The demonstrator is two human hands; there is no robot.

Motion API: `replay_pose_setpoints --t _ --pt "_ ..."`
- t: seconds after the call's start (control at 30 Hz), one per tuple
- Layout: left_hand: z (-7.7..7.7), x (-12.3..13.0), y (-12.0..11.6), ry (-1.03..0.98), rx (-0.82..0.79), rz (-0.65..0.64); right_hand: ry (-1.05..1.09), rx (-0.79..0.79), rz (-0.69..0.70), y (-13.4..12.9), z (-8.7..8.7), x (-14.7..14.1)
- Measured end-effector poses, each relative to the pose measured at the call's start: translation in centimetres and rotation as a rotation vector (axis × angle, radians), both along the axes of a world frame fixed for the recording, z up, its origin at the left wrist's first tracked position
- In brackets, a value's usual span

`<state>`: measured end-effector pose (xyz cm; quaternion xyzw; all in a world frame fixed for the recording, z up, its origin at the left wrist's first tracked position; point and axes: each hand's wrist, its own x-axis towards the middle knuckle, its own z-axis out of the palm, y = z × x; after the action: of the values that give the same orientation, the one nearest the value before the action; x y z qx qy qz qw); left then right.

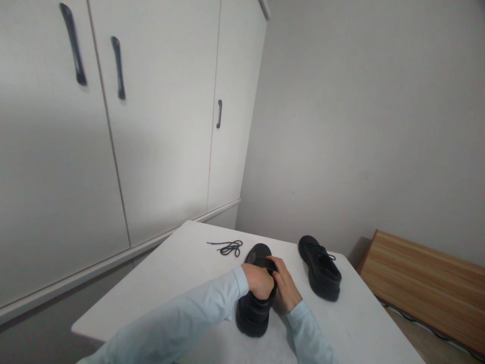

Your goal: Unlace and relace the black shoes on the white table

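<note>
A black shoe (253,314) stands on the white table (166,288), its toe pointing away from me. My left hand (258,281) reaches into the shoe's opening, and its fingers are hidden inside. From the right side, my right hand (285,284) grips the shoe's upper near the opening, fingertips over the edge. A loose black shoelace (230,247) lies in a tangle left of the toe. To the right stands a second black shoe (322,270) with its lace tied in it.
White cabinet doors (162,126) with dark handles rise behind the table on the left. A grey wall (359,116) is at the back right. Beyond the table's right edge is a wooden surface (428,288), with a dark cable below it.
</note>
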<state>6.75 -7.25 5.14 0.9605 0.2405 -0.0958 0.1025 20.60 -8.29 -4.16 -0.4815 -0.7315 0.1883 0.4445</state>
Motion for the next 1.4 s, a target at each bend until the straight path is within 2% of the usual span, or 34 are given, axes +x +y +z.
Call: replay_pose_setpoints --t 0.07,0.1,0.17,0.23,0.3,0.47,0.57,0.67,0.83,0.93,1.17,1.4 --pt "1.2 -1.1 -1.2 0.085 0.055 -0.056 0.001 0.005 0.014 0.0 -0.1 0.0" --pt "1.9 -1.8 -1.8 0.073 0.119 -0.038 0.001 0.007 0.019 0.0 -0.1 0.0" --pt "2.9 -2.9 -3.2 0.001 0.202 0.071 0.001 0.014 0.019 -0.1 0.0 0.0" --pt "3.1 -3.7 -4.2 -0.005 0.215 0.157 0.003 0.021 0.018 -0.1 0.1 -0.1" --pt "2.4 -4.1 -4.7 -0.013 0.22 0.153 0.003 0.022 0.019 -0.2 0.2 -0.1" --pt "-0.7 -3.6 -4.2 -0.025 0.264 0.151 -0.007 0.013 0.022 -0.2 0.2 0.0" --pt "-1.5 -3.3 -3.7 -0.014 0.254 0.155 -0.011 0.003 0.022 -0.2 0.2 0.0" --pt "-1.0 -3.5 -3.3 0.002 0.228 0.122 -0.018 -0.001 0.026 -0.2 0.2 0.0" --pt "0.8 -3.8 -3.2 0.127 0.139 0.112 -0.02 0.001 0.021 -0.2 0.2 0.0" --pt "1.2 -3.7 -2.8 0.161 0.106 0.074 -0.019 0.005 0.023 -0.3 0.3 0.0" --pt "0.1 -3.1 -0.9 0.151 0.003 -0.135 -0.01 -0.005 0.028 -0.3 0.4 -0.2" --pt "-0.6 -3.3 -0.6 0.081 -0.022 -0.145 -0.013 -0.009 0.027 0.0 0.2 0.0"
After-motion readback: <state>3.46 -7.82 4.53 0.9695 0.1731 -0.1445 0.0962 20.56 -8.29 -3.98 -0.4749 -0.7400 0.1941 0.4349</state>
